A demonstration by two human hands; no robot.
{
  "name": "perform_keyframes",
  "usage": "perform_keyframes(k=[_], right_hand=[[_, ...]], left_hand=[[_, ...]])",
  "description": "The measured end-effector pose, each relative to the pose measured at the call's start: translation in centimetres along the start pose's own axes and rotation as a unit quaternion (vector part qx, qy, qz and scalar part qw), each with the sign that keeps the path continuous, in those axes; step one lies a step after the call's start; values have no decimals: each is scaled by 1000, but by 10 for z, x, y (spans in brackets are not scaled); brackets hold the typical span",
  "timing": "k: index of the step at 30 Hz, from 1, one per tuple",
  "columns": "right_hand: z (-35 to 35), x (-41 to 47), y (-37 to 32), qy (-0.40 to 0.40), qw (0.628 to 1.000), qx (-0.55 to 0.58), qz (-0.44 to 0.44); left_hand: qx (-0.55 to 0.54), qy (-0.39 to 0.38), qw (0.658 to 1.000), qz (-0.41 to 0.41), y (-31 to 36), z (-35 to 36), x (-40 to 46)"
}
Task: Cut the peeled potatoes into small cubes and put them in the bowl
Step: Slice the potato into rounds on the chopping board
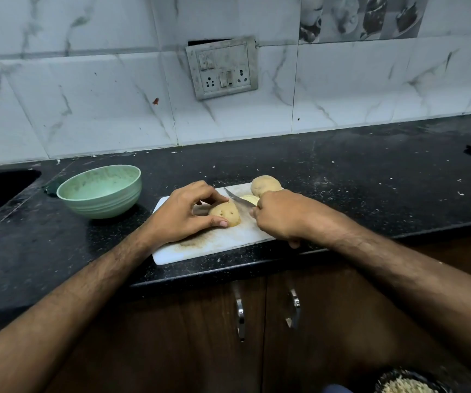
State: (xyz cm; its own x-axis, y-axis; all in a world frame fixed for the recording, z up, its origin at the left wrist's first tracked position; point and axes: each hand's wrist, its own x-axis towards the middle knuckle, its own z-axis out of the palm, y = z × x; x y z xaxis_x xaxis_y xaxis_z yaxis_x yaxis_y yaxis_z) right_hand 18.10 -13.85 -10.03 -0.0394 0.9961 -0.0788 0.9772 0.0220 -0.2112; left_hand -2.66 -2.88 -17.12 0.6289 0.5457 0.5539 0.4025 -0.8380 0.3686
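Lying on the board (pixel 217 245): potato (pixel 225 213), pinched between left hand (pixel 180 215) thumb and fingers; knife (pixel 238 199) gripped in right hand (pixel 282 218), blade beside potato.

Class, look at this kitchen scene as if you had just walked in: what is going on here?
A person is cutting potatoes on a white cutting board on a black counter. The left hand holds a potato piece steady, while the right hand grips a knife with its blade beside that piece. Another potato waits at the board's far end. The green bowl to the left holds no cubes yet.
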Motion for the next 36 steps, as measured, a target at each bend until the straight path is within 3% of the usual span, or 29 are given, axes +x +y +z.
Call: perform_keyframes(k=[14, 36], right_hand=[[1, -10, -27, -10, 997, -79, 2], [18, -28, -16, -32, 997, -66, -31]], left_hand=[[-5, 17, 1000, 8, -3, 1, 0], [-2, 16, 1000, -13, 2, 0, 0]])
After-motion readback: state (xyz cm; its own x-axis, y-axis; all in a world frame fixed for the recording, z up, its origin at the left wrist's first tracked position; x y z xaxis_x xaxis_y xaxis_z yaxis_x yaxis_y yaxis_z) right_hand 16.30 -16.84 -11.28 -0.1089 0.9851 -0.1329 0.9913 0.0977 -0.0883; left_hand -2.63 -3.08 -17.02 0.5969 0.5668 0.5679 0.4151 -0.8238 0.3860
